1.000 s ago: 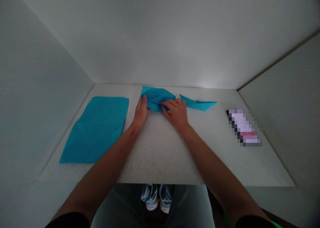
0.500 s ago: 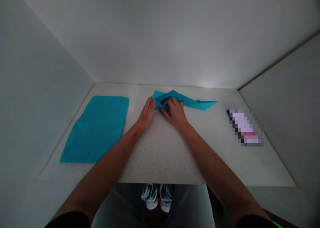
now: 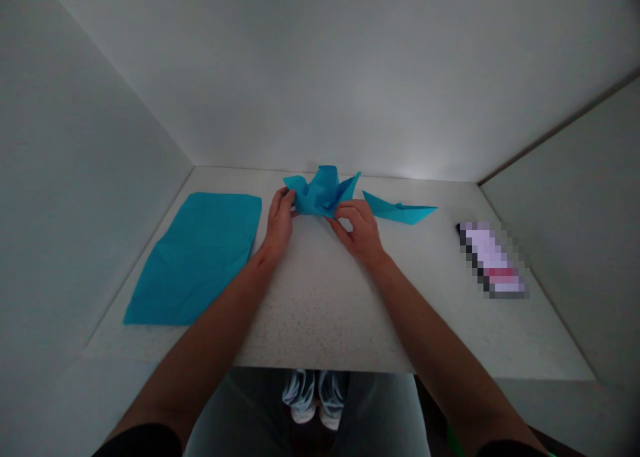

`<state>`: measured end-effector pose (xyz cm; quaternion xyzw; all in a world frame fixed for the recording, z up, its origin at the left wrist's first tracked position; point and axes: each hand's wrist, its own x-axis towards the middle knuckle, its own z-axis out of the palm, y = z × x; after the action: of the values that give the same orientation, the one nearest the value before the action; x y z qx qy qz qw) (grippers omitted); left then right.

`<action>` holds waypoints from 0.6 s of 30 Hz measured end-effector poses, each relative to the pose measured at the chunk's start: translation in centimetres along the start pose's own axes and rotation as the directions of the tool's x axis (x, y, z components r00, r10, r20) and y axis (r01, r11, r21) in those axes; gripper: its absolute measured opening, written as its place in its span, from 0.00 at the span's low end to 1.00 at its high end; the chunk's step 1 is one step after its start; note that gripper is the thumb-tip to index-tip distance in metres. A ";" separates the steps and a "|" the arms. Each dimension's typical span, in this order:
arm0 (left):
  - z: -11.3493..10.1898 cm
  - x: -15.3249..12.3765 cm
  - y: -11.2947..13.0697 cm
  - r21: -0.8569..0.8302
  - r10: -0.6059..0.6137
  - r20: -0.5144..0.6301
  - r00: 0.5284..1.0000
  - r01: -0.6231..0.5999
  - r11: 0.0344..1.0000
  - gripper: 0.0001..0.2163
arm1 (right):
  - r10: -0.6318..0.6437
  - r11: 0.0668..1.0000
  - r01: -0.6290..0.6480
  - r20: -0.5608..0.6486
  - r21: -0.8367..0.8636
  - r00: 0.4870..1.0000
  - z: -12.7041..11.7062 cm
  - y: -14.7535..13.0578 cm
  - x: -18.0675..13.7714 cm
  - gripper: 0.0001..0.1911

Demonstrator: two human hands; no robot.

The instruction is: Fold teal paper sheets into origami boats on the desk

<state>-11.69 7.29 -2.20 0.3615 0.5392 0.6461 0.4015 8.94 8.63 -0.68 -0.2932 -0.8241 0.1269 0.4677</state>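
A crumpled, partly folded sheet of blue paper (image 3: pixel 320 193) stands up between my hands near the back of the white table (image 3: pixel 325 297). My left hand (image 3: pixel 281 217) pinches its left edge, thumb in front. At its lower right edge, my right hand (image 3: pixel 359 227) grips the paper between thumb and fingers. Just right of that hand lies a folded blue paper boat (image 3: pixel 400 211), apart from the sheet. A flat blue paper sheet (image 3: pixel 200 257) with crease lines rests on the left side of the table, its lower right part covered by my left forearm.
A phone (image 3: pixel 493 260), blurred by pixelation, lies on the right side of the table. White walls (image 3: pixel 325 77) close in the table at the back and on both sides. Below the front edge are my legs and shoes (image 3: pixel 303 400).
My hands have moved apart, the left one leftward. The paper between them is opened wider and stands taller. A gap now shows between it and the paper boat.
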 end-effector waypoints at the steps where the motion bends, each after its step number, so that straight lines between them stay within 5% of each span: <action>1: -0.1 0.4 0.0 -0.043 -0.051 0.008 0.999 0.052 0.998 0.23 | -0.022 1.000 0.022 0.015 0.016 1.000 -0.2 -0.3 0.0 0.08; 4: -0.5 1.0 0.2 -0.119 -0.162 0.040 0.986 0.166 0.979 0.23 | -0.058 0.998 0.057 0.025 0.040 0.998 -0.5 -0.7 -0.1 0.11; 10: -0.8 1.1 1.7 -0.187 -0.159 0.106 0.982 0.177 0.966 0.33 | -0.075 0.994 0.073 0.020 0.086 0.997 -0.5 -0.7 -0.3 0.12; 14: -0.9 1.4 1.9 -0.163 -0.253 0.078 0.964 0.263 0.951 0.18 | 0.079 0.987 -0.068 -0.073 0.147 0.994 0.0 -0.3 -0.2 0.10; 18: -1.1 0.9 1.7 -0.127 -0.304 0.127 0.944 0.320 0.939 0.17 | 0.343 0.896 -0.252 -0.210 0.366 0.916 0.3 0.9 -0.1 0.17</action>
<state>-13.26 7.48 -0.62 0.2747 0.5189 0.5920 0.5522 9.05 9.31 -1.37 -0.3485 -0.6645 0.2931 0.5926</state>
